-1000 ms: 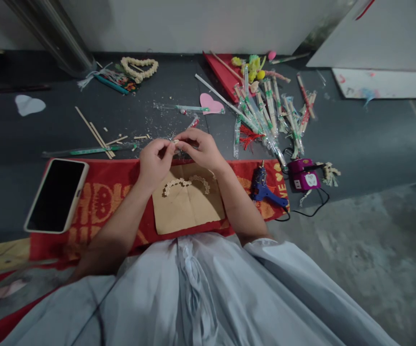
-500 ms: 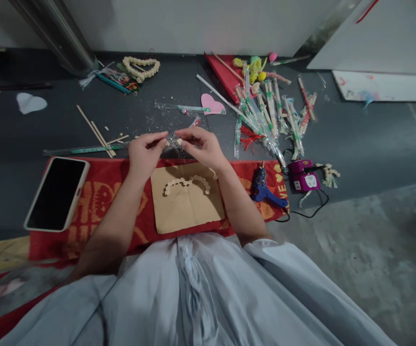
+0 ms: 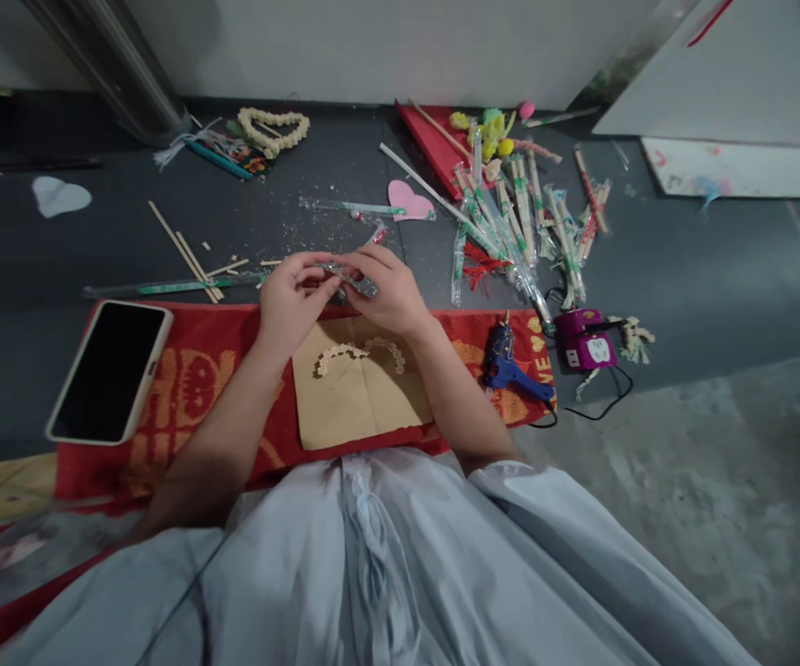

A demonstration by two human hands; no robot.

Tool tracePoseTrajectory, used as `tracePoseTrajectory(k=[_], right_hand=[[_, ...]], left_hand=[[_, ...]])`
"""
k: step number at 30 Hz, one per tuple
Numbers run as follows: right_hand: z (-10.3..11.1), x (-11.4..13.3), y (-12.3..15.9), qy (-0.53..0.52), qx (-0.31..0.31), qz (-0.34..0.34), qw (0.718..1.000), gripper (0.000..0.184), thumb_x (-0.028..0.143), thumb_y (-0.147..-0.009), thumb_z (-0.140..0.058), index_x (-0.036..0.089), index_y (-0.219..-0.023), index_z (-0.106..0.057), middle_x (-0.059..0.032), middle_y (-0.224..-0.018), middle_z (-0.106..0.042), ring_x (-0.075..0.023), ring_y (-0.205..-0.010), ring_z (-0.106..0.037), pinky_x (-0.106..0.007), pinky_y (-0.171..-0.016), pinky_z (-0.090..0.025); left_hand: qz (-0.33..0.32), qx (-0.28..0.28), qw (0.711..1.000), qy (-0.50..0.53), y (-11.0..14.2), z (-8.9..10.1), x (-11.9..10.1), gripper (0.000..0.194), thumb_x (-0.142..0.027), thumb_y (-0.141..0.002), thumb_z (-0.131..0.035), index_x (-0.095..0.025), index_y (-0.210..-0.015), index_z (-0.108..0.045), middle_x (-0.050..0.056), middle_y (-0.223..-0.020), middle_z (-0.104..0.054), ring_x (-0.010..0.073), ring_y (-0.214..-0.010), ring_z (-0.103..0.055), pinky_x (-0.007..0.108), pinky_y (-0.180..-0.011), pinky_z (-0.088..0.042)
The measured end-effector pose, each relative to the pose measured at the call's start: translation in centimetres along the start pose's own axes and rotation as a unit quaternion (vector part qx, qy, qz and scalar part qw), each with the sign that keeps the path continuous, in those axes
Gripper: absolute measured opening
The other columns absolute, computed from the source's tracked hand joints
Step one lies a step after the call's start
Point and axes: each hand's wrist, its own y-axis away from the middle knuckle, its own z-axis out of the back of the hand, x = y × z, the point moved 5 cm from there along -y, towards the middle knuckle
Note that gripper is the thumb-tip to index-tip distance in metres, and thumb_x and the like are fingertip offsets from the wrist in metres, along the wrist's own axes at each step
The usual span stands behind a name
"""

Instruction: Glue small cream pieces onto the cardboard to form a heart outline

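My left hand (image 3: 295, 298) and my right hand (image 3: 391, 289) meet above the far edge of a red cloth (image 3: 198, 370). Both are closed, thumbs and fingers pinched together at the tips. What sits between the fingertips is small and hidden by them. Crinkled clear plastic (image 3: 332, 268) shows around the fingers. Just below my hands lies a tan cardboard sheet (image 3: 364, 412), and on it a wavy line of small pale pieces (image 3: 391, 348) forms two joined arches. A blue glue gun (image 3: 507, 365) rests on the cloth, right of my right forearm.
A phone (image 3: 112, 370) lies at left, near loose wooden sticks (image 3: 188, 254). Wrapped chopsticks (image 3: 510, 231) pile up at right, beside a purple box (image 3: 585, 340) with a cord. Farther back are a pale heart-shaped frame (image 3: 281, 143) and a pink paper heart (image 3: 410, 200).
My hands have come together; the fingertips, apart before with small pale bits in them, now touch. My left hand shifted right, uncovering a short stick behind it.
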Motion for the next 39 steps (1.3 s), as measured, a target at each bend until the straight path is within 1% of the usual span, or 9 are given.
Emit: tracePoseTrajectory(k=[3,6,13,18,23,25,29,33,39], right_hand=[[-0.3,-0.3,0.0,-0.008,0.026,-0.003,1.000,0.027,0.018,-0.094,-0.048,0.018,-0.117,-0.061,-0.0092,-0.105,-0.062,-0.0181,-0.100,-0.059,-0.034,-0.088,-0.051],[-0.3,-0.6,0.0,-0.021,0.037,-0.008,0.999,0.023,0.017,-0.092,-0.051,0.019,-0.110,-0.066,-0.0084,-0.103,-0.063,-0.0188,-0.099,-0.059,-0.035,-0.087,-0.049],[-0.1,-1.3,0.1,-0.073,0.031,-0.058,0.995,0.011,0.026,-0.091,-0.060,0.020,-0.093,-0.069,-0.0046,-0.092,-0.065,-0.0149,-0.081,-0.057,-0.029,-0.075,-0.047],[0.3,-1.5,0.0,-0.106,0.021,-0.049,0.993,0.021,0.037,-0.091,-0.060,0.019,-0.084,-0.067,-0.0032,-0.082,-0.066,-0.0134,-0.074,-0.055,-0.027,-0.070,-0.044],[0.8,-1.9,0.0,-0.060,0.006,-0.062,0.996,0.014,0.023,-0.092,-0.055,0.019,-0.081,-0.063,-0.0032,-0.083,-0.065,-0.0138,-0.077,-0.056,-0.028,-0.073,-0.045],[1.3,-2.7,0.2,-0.024,-0.014,-0.092,0.995,0.013,0.018,-0.090,-0.053,0.020,-0.082,-0.062,-0.0035,-0.084,-0.065,-0.0150,-0.079,-0.057,-0.029,-0.074,-0.045],[3.1,-4.9,0.8,0.033,-0.097,-0.179,0.978,0.011,0.017,-0.087,-0.052,0.021,-0.083,-0.061,-0.0058,-0.086,-0.065,-0.0188,-0.084,-0.058,-0.034,-0.078,-0.046],[4.6,-6.7,1.5,0.072,-0.141,-0.230,0.960,0.013,0.015,-0.087,-0.049,0.021,-0.085,-0.061,-0.0075,-0.088,-0.064,-0.0209,-0.087,-0.059,-0.038,-0.084,-0.047],[4.5,-7.3,1.8,0.078,-0.108,-0.212,0.968,0.021,0.018,-0.088,-0.049,0.020,-0.102,-0.065,-0.0102,-0.099,-0.064,-0.0228,-0.094,-0.060,-0.041,-0.087,-0.048]], left_hand=[[-0.008,0.007,1.000,0.006,-0.1,0.1,0.2,0.029,-0.017,-0.076,-0.067,-0.020,-0.103,-0.059,0.000,-0.081,-0.069,0.0117,-0.076,-0.067,0.022,-0.069,-0.055],[-0.023,0.024,0.999,-0.003,-0.2,0.1,0.2,0.029,-0.019,-0.077,-0.067,-0.021,-0.104,-0.054,-0.001,-0.082,-0.069,0.0119,-0.074,-0.067,0.023,-0.067,-0.055],[-0.023,0.052,0.998,-0.020,-0.4,0.1,0.4,0.030,-0.022,-0.079,-0.067,-0.024,-0.101,-0.047,-0.002,-0.081,-0.069,0.0127,-0.075,-0.068,0.025,-0.068,-0.054],[-0.022,0.045,0.999,-0.010,-0.5,0.3,0.4,0.030,-0.022,-0.079,-0.068,-0.025,-0.100,-0.047,-0.001,-0.080,-0.070,0.0132,-0.073,-0.068,0.025,-0.067,-0.055],[-0.009,0.042,0.999,0.019,-0.7,0.3,1.0,0.029,-0.022,-0.079,-0.067,-0.024,-0.100,-0.048,-0.001,-0.080,-0.069,0.0121,-0.070,-0.067,0.025,-0.065,-0.054],[-0.010,0.035,0.999,0.014,-0.8,0.4,1.2,0.030,-0.024,-0.079,-0.068,-0.024,-0.102,-0.048,-0.001,-0.081,-0.069,0.0124,-0.071,-0.067,0.025,-0.065,-0.054],[-0.016,0.014,1.000,-0.005,-0.7,0.6,0.9,0.035,-0.025,-0.077,-0.070,-0.024,-0.104,-0.048,-0.001,-0.083,-0.070,0.0126,-0.073,-0.067,0.025,-0.066,-0.054],[-0.070,-0.010,0.997,-0.012,-0.1,0.7,-0.6,0.036,-0.025,-0.077,-0.070,-0.025,-0.104,-0.046,0.000,-0.089,-0.070,0.0132,-0.078,-0.067,0.028,-0.075,-0.057],[-0.172,-0.044,0.981,-0.072,0.9,0.9,-2.3,0.038,-0.028,-0.079,-0.068,-0.025,-0.109,-0.045,0.001,-0.097,-0.068,0.0130,-0.082,-0.066,0.031,-0.081,-0.057]])
